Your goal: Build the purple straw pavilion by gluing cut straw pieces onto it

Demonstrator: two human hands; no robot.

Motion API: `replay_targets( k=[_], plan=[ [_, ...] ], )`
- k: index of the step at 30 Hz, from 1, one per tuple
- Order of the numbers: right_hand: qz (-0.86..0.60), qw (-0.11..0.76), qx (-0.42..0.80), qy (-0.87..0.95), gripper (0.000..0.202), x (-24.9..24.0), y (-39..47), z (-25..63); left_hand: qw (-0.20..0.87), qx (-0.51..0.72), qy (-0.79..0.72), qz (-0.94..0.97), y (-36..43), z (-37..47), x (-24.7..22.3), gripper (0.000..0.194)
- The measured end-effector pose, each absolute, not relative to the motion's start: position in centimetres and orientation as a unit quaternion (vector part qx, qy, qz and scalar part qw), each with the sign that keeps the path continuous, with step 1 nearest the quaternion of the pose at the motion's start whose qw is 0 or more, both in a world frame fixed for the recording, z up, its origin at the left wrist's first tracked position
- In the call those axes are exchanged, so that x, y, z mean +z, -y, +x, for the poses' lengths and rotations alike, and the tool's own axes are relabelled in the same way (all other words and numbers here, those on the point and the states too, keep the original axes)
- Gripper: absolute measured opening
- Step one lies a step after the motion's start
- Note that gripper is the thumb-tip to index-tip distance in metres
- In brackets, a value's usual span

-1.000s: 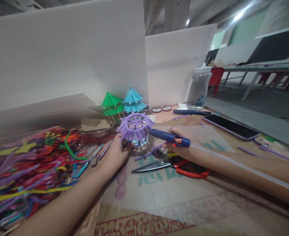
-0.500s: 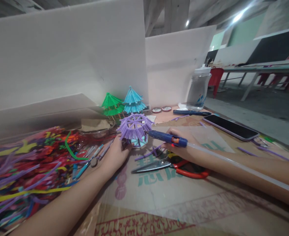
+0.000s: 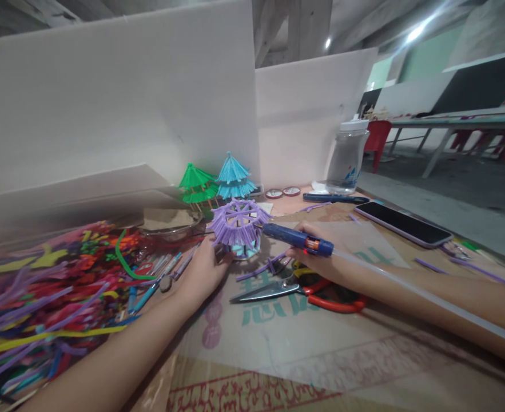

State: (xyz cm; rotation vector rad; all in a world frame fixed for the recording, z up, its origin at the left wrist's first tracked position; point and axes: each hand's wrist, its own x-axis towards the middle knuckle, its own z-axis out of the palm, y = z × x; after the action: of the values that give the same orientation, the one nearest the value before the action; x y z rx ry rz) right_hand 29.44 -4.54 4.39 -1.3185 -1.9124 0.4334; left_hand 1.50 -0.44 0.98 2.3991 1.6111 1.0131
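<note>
My left hand (image 3: 211, 266) is closed on the lower left side of a small pavilion model (image 3: 240, 225) with a purple pipe-cleaner roof, an open ring at its top and a pale blue base. In my right hand (image 3: 310, 246) is a blue hot glue gun (image 3: 299, 237), a long clear glue stick (image 3: 406, 286) trailing from its back. The gun's nozzle points left, at the right edge of the purple roof; whether it touches I cannot tell. Below the gun lie scissors (image 3: 273, 290) with red handles and cut purple pipe-cleaner pieces (image 3: 258, 270).
Behind the model stand a green pavilion (image 3: 197, 182) and a light blue one (image 3: 233, 177). A heap of coloured pipe cleaners (image 3: 42, 297) covers the left. To the right are a phone (image 3: 402, 223), a dark pen-like item (image 3: 335, 198) and a water bottle (image 3: 346, 157). White boards (image 3: 119, 103) rise behind.
The purple-roofed model has shifted slightly to the right with my left hand. The glue gun has also moved a little right, its nozzle still by the roof's edge.
</note>
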Motion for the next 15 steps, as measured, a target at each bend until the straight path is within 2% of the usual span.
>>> replay_targets(
  k=[15],
  plan=[
    [-0.509, 0.350, 0.128, 0.776, 0.026, 3.79, 3.95, 29.62, 0.067, 0.324, -0.539, 0.774, 0.18, 1.40, 0.75, 0.043]
  ],
)
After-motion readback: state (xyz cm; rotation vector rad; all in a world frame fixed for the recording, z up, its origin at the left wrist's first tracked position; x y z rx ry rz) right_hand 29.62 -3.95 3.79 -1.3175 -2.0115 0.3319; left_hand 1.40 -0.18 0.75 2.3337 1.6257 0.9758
